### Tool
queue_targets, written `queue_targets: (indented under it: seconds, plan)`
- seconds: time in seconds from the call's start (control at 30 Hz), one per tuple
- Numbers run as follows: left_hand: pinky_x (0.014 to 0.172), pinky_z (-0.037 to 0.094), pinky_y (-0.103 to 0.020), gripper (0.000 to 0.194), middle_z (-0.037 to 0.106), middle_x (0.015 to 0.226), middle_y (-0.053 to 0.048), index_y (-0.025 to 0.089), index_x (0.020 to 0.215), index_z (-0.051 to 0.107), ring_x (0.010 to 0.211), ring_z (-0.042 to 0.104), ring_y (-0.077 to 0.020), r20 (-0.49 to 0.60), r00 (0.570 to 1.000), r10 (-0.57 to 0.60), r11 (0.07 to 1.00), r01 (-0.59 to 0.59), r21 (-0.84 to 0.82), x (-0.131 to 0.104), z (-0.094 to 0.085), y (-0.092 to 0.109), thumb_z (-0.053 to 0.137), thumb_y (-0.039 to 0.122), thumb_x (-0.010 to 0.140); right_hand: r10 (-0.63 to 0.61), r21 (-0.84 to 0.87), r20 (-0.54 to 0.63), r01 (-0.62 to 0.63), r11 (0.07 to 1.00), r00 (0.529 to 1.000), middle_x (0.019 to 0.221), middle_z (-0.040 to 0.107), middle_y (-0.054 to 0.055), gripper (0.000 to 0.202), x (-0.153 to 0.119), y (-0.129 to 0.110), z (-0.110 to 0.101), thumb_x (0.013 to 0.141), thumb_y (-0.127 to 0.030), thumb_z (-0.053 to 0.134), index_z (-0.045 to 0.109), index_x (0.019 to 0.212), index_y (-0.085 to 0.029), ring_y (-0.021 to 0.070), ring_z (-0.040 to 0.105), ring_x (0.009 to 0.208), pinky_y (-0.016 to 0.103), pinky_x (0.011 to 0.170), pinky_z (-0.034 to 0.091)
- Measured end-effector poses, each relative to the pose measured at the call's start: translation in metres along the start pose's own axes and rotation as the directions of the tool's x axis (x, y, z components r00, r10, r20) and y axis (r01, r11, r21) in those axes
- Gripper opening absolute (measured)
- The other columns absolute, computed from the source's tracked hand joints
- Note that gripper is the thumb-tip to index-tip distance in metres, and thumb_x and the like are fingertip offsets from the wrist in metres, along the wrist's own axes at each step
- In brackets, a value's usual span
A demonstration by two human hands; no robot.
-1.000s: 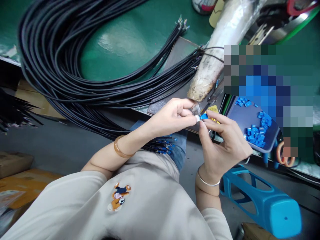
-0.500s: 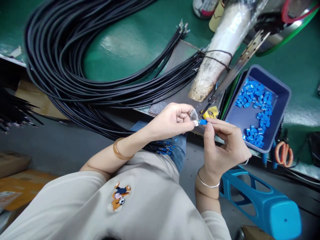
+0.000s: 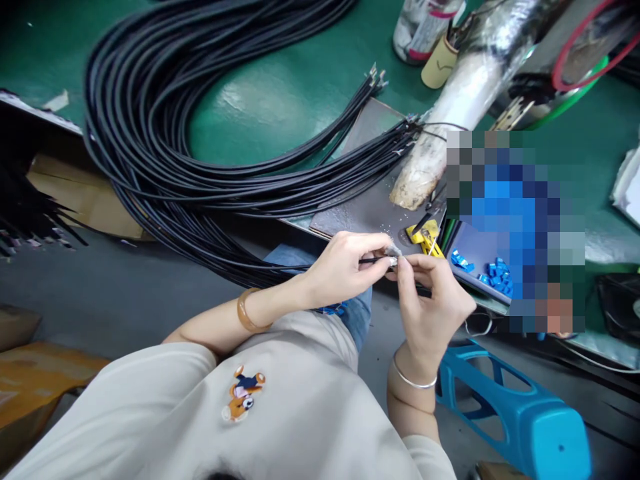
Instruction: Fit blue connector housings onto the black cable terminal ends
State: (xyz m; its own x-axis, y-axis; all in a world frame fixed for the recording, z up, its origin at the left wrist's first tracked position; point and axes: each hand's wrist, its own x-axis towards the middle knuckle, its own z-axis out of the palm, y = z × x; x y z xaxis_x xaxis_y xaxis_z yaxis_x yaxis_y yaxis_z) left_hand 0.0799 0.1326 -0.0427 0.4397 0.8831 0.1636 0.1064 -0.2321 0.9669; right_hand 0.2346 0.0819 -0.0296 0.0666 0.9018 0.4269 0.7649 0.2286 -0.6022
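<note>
My left hand (image 3: pixel 347 263) is closed around a black cable (image 3: pixel 369 261), close to its end. Grey and white coverings (image 3: pixel 393 251) wrap the left fingertips. My right hand (image 3: pixel 434 290) pinches at the cable's end, its thumb and forefinger touching the left fingertips. Whatever sits in that pinch is hidden; no blue connector shows there. Just beyond the hands lies a yellow-handled tool (image 3: pixel 425 237) on a dark board (image 3: pixel 345 203). Small blue connectors (image 3: pixel 496 277) lie loose in a tray (image 3: pixel 475 250) to the right.
A thick bundle of black cables (image 3: pixel 125 133) curves over the green table (image 3: pixel 250 100). A plastic-wrapped tube (image 3: pixel 425 160) slants across the board. Pixelation hides much of the tray. A blue stool (image 3: pixel 557 433) stands below right, and a jar (image 3: pixel 415 30) at the back.
The blue connector seen between the hands is now out of sight. My right hand has shifted left against the left fingertips. The view has moved a little, and part of the tray is pixelated.
</note>
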Motion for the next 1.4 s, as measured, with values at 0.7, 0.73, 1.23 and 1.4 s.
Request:
queue_targets:
  seconds: [0.7,0.73,1.23,1.4]
  plan:
    - [0.047,0.026,-0.021,0.019,0.045,0.063,0.003,0.014,0.075,0.059,0.052,0.035,-0.0051,0.035,0.982,-0.187,0.923,0.188,-0.337,0.016,-0.001,-0.002,0.063,0.028,0.087,-0.149,0.045,-0.288,0.169,0.985,0.946,0.106,0.076,0.004,0.016,-0.003,0.015,0.019,0.084,-0.011,0.069,0.065,0.096,-0.021,0.0203,0.075,0.096,0.036,0.08,0.065]
    - [0.047,0.026,-0.021,0.018,0.044,0.064,0.003,0.014,0.074,0.058,0.053,0.035,-0.0051,0.017,0.983,-0.181,0.927,0.176,-0.331,0.017,0.0,-0.002,0.062,0.027,0.087,-0.171,0.026,-0.29,0.187,0.982,0.942,0.107,0.076,0.004,0.016,-0.002,0.015,0.02,0.084,-0.011,0.068,0.065,0.096,-0.021,0.0195,0.075,0.096,0.035,0.081,0.065]
    - [0.048,0.026,-0.022,0.019,0.039,0.061,0.004,0.017,0.068,0.051,0.052,0.032,-0.0055,-0.031,0.979,-0.202,0.93,0.182,-0.32,0.027,0.002,0.008,0.063,0.022,0.083,-0.182,-0.092,-0.286,0.162,0.982,0.941,0.101,0.077,0.003,0.01,0.012,0.009,0.014,0.084,-0.016,0.07,0.069,0.09,-0.024,0.0211,0.075,0.09,0.04,0.082,0.064]
    - [0.047,0.025,-0.021,0.017,0.041,0.06,0.004,0.016,0.071,0.052,0.051,0.033,-0.0048,0.034,0.974,-0.225,0.914,0.223,-0.34,0.027,-0.003,0.01,0.061,0.021,0.084,-0.207,-0.101,-0.24,0.188,0.977,0.948,0.102,0.077,0.004,0.015,0.01,0.006,0.01,0.082,-0.013,0.07,0.067,0.092,-0.023,0.0204,0.076,0.09,0.036,0.079,0.065]
